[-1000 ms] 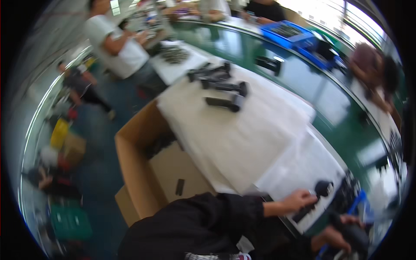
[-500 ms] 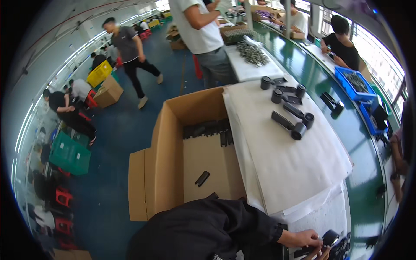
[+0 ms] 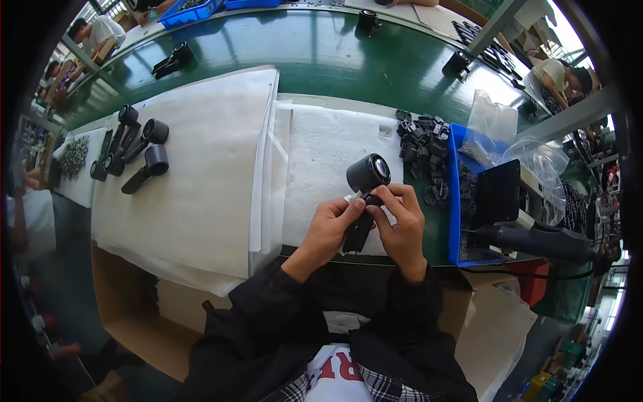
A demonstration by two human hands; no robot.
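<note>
Close in front of me, over a white foam sheet (image 3: 315,157), I hold a black handheld device with a round barrel head (image 3: 365,174). A glossy, lens-like disc shows in the end of its head. My left hand (image 3: 326,231) is closed around the handle from the left, with a scrap of pale film or paper by its fingertips. Fingers of my right hand (image 3: 403,224) pinch the handle just below the head. Several similar black devices (image 3: 156,161) lie on the pale sheets to the left.
A pile of small black plastic parts (image 3: 423,151) lies right of the foam, beside a blue bin (image 3: 455,221). A dark power screwdriver (image 3: 536,239) rests by the bin. Beyond runs a green conveyor belt (image 3: 315,53). An open cardboard box (image 3: 144,335) stands below the sheets; other people sit across.
My view has swung right, from the cardboard box and aisle to the bench. Both hands and the device, earlier at the lower right edge, are now in the middle.
</note>
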